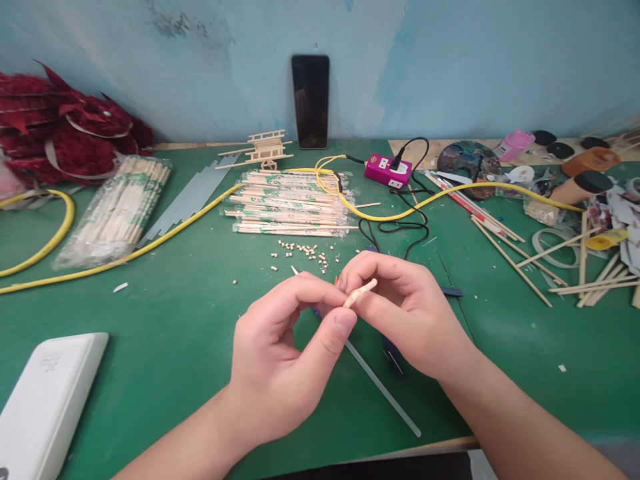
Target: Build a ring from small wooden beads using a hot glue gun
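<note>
Both my hands meet over the middle of the green table. My left hand [290,353] pinches a small pale wooden piece [360,293] between thumb and forefinger. It looks like several short bits joined in a slightly bent row. The fingers of my right hand [405,310] close on the same piece from the other side. Beneath my hands lies a translucent glue stick [385,390], its upper part hidden. A dark blue tool [394,357] is mostly covered by my right hand. Just beyond, small cut wooden bits [313,252] are scattered.
Wrapped chopsticks [293,203] lie behind, with a small wooden cart model [267,148] and a phone [311,101] against the wall. A yellow cable [190,227] crosses the green table [165,333] to a purple power strip [388,171]. A white power bank [53,400] sits at left, loose sticks [513,263] at right.
</note>
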Motion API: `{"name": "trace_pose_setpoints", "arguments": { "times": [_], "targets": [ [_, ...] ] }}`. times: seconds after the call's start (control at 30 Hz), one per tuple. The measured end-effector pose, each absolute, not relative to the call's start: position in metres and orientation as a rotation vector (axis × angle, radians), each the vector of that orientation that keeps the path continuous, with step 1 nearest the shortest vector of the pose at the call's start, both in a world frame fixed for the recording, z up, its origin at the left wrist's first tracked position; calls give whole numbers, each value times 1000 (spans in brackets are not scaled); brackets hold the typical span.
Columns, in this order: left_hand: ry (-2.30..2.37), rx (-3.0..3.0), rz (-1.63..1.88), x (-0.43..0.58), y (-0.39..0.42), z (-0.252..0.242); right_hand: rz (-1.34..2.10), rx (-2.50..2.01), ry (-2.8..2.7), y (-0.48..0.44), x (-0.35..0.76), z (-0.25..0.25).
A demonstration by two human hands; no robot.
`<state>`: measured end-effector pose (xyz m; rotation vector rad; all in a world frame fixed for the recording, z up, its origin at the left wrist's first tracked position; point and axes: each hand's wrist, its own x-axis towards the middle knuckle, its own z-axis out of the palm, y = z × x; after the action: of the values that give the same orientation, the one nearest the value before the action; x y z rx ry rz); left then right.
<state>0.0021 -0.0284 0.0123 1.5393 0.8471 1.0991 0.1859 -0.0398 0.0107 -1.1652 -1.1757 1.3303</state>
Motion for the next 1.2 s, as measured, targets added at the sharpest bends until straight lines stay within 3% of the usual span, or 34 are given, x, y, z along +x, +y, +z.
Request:
{"name": "trace_pose_setpoints", "arguments": {
  "times": [0.27, 0.53, 1.2],
  "targets": [
    [931, 1247, 1024, 1, -28, 14, 1361, -1043, -1115, -42, 187, 10],
    [893, 1042, 928, -2, -21, 10, 1645, -727, -956, -39, 193, 8],
    [877, 1015, 825, 1, -17, 11, 1783, -787, -882, -32, 194, 2]
  ]
}}
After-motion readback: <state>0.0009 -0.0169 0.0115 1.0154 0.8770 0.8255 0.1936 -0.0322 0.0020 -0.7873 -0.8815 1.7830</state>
